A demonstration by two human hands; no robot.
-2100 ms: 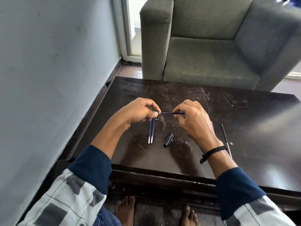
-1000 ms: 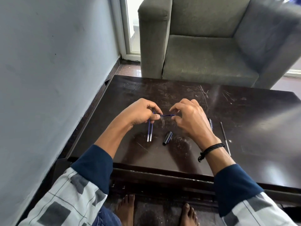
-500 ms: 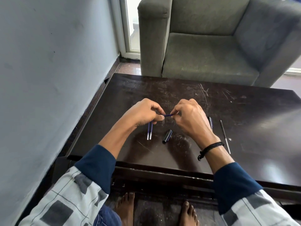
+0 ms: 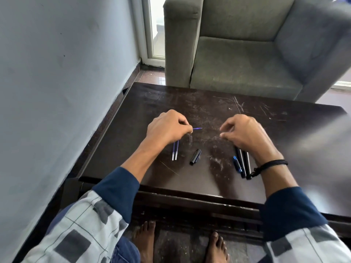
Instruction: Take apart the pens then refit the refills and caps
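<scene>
The left hand [image 4: 167,128], left of centre, is curled around a blue refill [image 4: 197,128], its pointed tip jutting toward the right hand [image 4: 245,133]. That hand's fingers are bent and blurred, and I cannot tell whether they pinch some small part. Just below the left hand two more refills [image 4: 175,150] lie side by side, with a black cap [image 4: 195,157] to their right. Beneath the right wrist, dark barrels [image 4: 242,166] and a blue piece [image 4: 237,164] lie together on the scratched table [image 4: 284,133]. This looks like the end of dismantling. The next move probably calls for threading the held refill into a barrel, tip aligned.
</scene>
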